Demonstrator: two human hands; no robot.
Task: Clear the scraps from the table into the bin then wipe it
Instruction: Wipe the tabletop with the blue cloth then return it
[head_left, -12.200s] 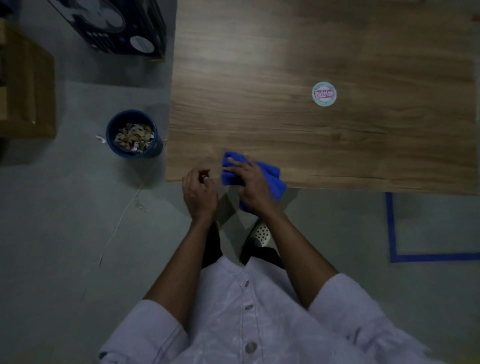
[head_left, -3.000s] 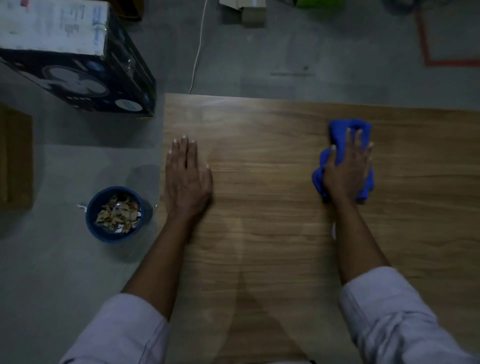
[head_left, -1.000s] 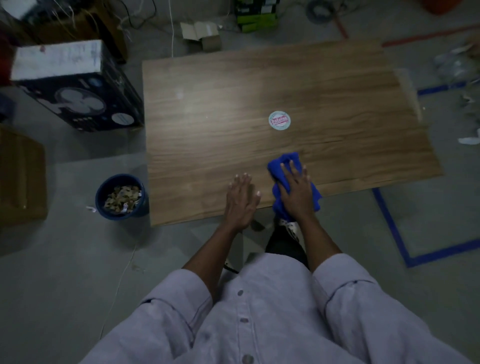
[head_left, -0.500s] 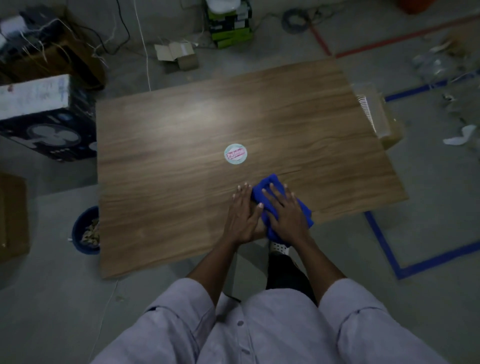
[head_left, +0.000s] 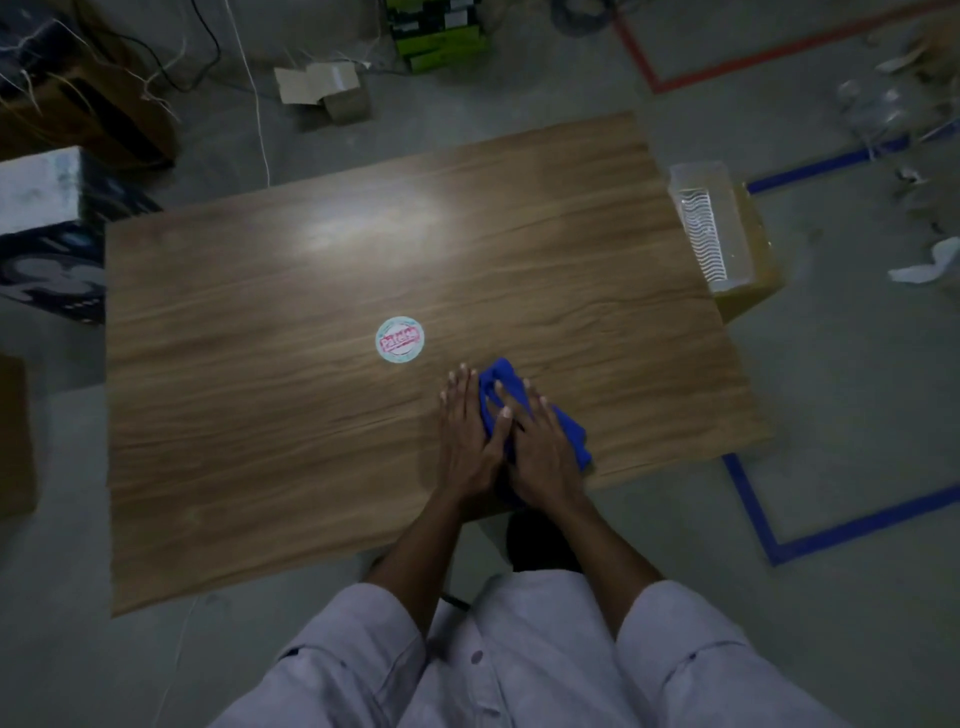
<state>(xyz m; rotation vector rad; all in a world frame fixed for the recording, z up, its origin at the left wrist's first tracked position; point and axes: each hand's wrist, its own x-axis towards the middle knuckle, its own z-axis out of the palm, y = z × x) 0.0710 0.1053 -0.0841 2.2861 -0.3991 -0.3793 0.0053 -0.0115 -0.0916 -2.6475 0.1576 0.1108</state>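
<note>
2 hands are laid on the wooden table (head_left: 260, 415), both just below and to the right of the round sticker (head_left: 399, 340), toward the near edge. The blue cloth (head_left: 504, 370) is pressed flat under the right hand (head_left: 540, 449), whose fingers are spread straight across it. A bunched corner of cloth is left showing beyond the fingertips, on the side nearest the sticker. The left hand (head_left: 465, 441) is placed palm-down between cloth and sticker, fingers straight and together, with the thumb laid over the cloth's edge against the right hand. Nothing is gripped by either hand. A pale glare is caught on the wood well above the sticker. Far to the sticker's right, off the table's edge, a clear plastic tray (head_left: 709, 223) is seen on a cardboard box (head_left: 748, 291). Far to its left, a dark printed box (head_left: 47, 260) is seen on the floor.
</note>
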